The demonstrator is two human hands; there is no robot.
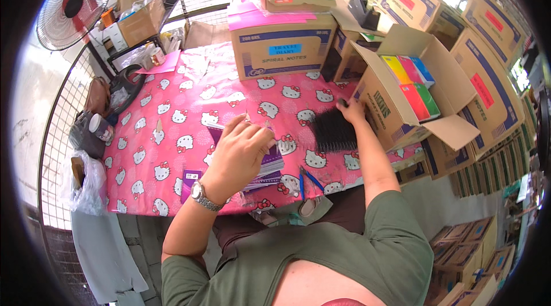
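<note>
The left hand (244,142) bent its fingers over the purple notebooks (272,160) on the pink tablecloth (154,160); I could not tell whether they pinched anything. The right hand (352,112) reached the black wire coils' (334,131) far corner, its grip unclear, beyond the blue pliers (302,186)

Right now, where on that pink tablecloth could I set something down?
The widest bare stretch of pink tablecloth lies between the plastic bag and the left hand; another, between that hand and the carton topped with pink sheets. It's crowded rightward, where the right hand touches a black bundle beside the open carton, and around the purple booklets and pliers.
</note>
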